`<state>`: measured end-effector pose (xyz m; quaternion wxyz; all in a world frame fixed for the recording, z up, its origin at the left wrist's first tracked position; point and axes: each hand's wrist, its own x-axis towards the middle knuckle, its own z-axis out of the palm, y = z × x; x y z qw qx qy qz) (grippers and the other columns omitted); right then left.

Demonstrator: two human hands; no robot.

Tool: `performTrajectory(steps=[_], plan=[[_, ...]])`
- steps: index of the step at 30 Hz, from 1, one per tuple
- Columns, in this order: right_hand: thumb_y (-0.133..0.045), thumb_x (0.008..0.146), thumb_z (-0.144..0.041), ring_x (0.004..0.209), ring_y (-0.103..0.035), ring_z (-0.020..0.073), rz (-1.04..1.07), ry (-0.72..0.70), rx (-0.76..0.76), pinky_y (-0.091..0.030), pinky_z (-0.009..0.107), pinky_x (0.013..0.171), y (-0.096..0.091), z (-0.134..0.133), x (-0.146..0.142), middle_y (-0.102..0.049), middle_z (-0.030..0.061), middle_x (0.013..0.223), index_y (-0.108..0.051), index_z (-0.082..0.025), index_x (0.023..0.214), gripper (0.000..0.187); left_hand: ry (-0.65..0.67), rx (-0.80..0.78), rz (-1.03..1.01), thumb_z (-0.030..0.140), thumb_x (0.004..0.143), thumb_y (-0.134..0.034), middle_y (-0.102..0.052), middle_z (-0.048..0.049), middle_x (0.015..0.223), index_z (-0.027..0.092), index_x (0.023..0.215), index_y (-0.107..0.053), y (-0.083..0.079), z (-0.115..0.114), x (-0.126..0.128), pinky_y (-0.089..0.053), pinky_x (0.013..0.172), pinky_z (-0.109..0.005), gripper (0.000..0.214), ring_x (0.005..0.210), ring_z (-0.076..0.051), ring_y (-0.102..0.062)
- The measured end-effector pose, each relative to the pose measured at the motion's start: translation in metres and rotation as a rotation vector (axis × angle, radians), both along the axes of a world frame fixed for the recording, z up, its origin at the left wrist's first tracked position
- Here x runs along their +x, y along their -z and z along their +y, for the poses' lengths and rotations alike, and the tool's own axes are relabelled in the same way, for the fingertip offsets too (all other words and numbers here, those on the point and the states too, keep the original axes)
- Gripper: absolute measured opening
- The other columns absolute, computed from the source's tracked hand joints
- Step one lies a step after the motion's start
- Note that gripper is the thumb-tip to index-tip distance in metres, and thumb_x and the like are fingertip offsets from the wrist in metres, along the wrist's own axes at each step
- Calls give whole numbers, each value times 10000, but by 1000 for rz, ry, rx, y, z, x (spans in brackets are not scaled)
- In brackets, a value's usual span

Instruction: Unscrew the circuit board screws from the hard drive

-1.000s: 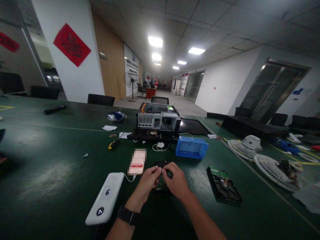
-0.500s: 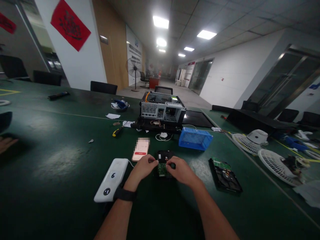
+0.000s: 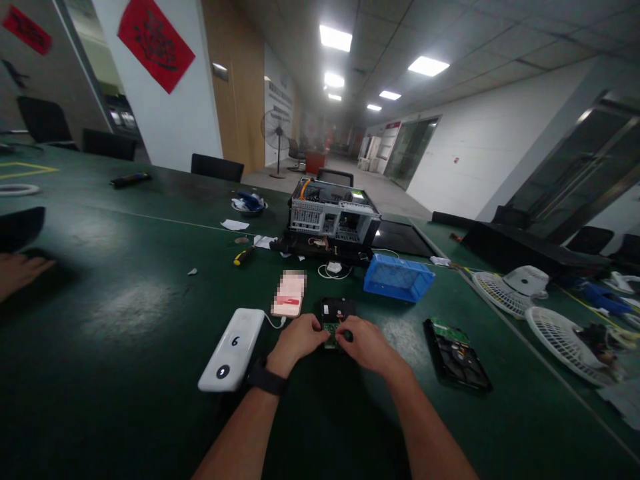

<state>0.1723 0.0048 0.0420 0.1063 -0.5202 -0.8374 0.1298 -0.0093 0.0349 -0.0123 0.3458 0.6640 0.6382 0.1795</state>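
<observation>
A black hard drive with a green circuit board lies on the green table in front of me. My left hand and my right hand both rest on its near end, fingers curled and pinched at the green board. What the fingertips grip is too small to make out. A black watch sits on my left wrist.
A white power bank marked 6 lies left of my hands, cabled to a phone. A second hard drive lies to the right. Beyond are a blue bin, an open computer case, a yellow-handled screwdriver and fan grilles. Another person's hand rests far left.
My hands stay pinched on the hard drive's board with little shift. The view has tilted and slid, so the table items sit slightly further right and higher.
</observation>
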Motion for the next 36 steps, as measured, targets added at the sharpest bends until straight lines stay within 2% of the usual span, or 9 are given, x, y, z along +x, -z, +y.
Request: performTrajectory(steps=[7, 14, 23, 36], plan=[[-500, 863, -271, 805, -584, 140, -9, -5, 17, -374, 231, 706, 2, -2, -4, -624, 16, 894, -661, -237, 859, 164, 48, -17, -124, 363, 715, -579, -693, -58, 774, 169, 807, -693, -3, 5, -7, -376, 600, -240, 243, 698, -172, -607], [-529, 848, -251, 799, -593, 150, -86, 12, 60, -379, 244, 689, -1, -5, -10, -620, 30, 926, -666, -232, 843, 137, 10, -11, -134, 317, 702, -581, -698, -66, 770, 178, 783, -709, -1, 5, -10, -370, 589, -243, 206, 684, -175, -605], [-495, 865, -262, 756, -608, 169, -236, 10, 93, -382, 261, 630, -3, -6, -18, -620, 60, 976, -659, -222, 858, 169, 123, -97, -140, 402, 703, -575, -657, -28, 621, 173, 726, -704, -2, 1, -13, -313, 489, -240, 263, 539, -148, -558], [-506, 856, -255, 751, -594, 152, -152, 30, 71, -375, 254, 640, -4, -5, -9, -617, 36, 932, -664, -241, 871, 159, 161, -82, -118, 435, 709, -576, -670, -33, 661, 195, 741, -701, -2, 0, -12, -325, 526, -248, 273, 581, -162, -574]])
